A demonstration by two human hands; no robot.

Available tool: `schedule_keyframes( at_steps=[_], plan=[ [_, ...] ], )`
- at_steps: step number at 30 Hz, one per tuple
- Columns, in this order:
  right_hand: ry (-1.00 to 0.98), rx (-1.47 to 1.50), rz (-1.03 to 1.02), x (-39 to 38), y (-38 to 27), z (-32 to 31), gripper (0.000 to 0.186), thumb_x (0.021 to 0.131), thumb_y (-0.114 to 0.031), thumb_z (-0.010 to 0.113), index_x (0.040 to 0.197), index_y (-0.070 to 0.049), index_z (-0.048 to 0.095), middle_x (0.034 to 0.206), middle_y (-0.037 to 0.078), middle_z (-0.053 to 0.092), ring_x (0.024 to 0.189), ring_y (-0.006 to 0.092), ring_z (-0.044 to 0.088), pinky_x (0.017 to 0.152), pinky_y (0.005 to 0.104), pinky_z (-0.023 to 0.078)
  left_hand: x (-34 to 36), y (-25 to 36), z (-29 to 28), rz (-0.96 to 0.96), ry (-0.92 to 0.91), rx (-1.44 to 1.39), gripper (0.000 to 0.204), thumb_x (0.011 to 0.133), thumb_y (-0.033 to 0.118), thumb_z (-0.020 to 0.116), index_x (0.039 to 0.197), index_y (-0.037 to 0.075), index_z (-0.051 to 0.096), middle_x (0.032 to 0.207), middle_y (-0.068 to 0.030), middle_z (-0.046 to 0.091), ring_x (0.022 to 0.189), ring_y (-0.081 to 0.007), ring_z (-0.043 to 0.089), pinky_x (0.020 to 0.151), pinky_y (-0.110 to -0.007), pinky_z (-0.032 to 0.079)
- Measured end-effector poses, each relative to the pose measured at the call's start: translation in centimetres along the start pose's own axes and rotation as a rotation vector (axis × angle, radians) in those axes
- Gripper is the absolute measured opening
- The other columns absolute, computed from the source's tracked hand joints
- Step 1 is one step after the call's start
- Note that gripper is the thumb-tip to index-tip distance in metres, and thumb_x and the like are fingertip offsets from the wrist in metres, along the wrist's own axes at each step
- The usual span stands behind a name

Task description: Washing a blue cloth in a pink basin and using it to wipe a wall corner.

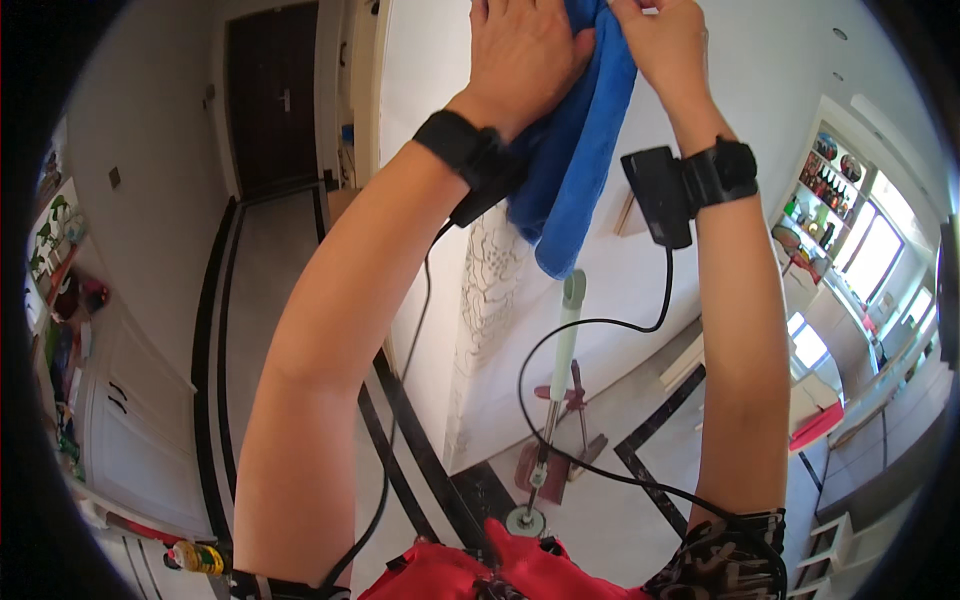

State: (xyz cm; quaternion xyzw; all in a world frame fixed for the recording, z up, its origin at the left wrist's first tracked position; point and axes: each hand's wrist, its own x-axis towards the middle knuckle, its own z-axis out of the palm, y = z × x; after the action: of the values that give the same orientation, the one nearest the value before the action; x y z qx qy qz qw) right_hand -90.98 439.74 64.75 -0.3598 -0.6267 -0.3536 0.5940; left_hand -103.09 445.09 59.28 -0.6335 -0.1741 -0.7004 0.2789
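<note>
and there's the long blue plush cloth (590, 150), hanging beside a smooth white wall (425, 60), right hand (668, 45) curled closed on its edge, left hand (525, 60) against it, fingertips cropped, grip impossible to tell; below, a pale-green-handled pole (566, 345).

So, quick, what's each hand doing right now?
Left hand: against the blue cloth; fingers cut off, so grip can't be told.
Right hand: closed, pinching the blue cloth.

My left hand (525, 60) and right hand (672, 48) get chopped by the top edge, blue cloth (590, 160) too; shelf bottles (826, 186) are too tiny to ID.
</note>
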Motion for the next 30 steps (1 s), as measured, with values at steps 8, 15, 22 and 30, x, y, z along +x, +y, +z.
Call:
schedule_keyframes(
  at_steps=[8, 15, 22, 30],
  plan=[
    [-0.148, -0.008, -0.052, -14.7, -2.8, -0.5, 0.007, 0.079, 0.001, 0.055, 0.082, -0.005, 0.053, 0.076, 0.015, 0.054, 0.072, 0.0367, 0.057, 0.06, 0.0439, 0.046, -14.2, 2.5, -3.1, -0.212, -0.212, -0.123, 0.082, 0.078, 0.022, 0.066, 0.141, -0.006, 0.021, 0.139, -0.0327, 0.029, 0.13, -0.046, 0.029, 0.107, -0.05, 0.023],
    [-0.379, 0.026, 0.135, -28.8, -5.7, -0.9, 0.009, 0.076, 0.003, 0.054, 0.08, -0.005, 0.053, 0.076, 0.015, 0.052, 0.069, 0.0355, 0.055, 0.06, 0.0422, 0.045, -31.8, 5.2, -6.4, -0.505, -0.443, -0.108, 0.078, 0.085, 0.027, 0.057, 0.141, -0.01, 0.017, 0.141, -0.0335, 0.025, 0.132, -0.0461, 0.025, 0.109, -0.05, 0.02],
    [-0.856, 0.117, 0.519, -45.0, -5.9, -2.1, 0.005, 0.081, -0.004, 0.056, 0.084, -0.004, 0.052, 0.079, 0.016, 0.056, 0.075, 0.0385, 0.057, 0.063, 0.0443, 0.046, -46.4, 9.8, -12.1, -0.712, -0.914, 0.046, 0.073, 0.083, 0.023, 0.056, 0.141, -0.004, 0.023, 0.142, -0.0243, 0.031, 0.134, -0.0371, 0.028, 0.106, -0.048, 0.025],
    [-0.812, 0.57, 0.609, -40.1, -7.1, -6.6, 0.017, 0.085, -0.01, 0.064, 0.097, -0.001, 0.056, 0.08, 0.008, 0.06, 0.075, 0.0162, 0.06, 0.068, 0.0291, 0.048, -37.1, 8.7, -17.8, -0.631, -0.731, -0.26, 0.089, 0.061, 0.018, 0.082, 0.134, 0.002, 0.035, 0.134, -0.0208, 0.039, 0.123, -0.038, 0.04, 0.102, -0.045, 0.033]
  ],
)
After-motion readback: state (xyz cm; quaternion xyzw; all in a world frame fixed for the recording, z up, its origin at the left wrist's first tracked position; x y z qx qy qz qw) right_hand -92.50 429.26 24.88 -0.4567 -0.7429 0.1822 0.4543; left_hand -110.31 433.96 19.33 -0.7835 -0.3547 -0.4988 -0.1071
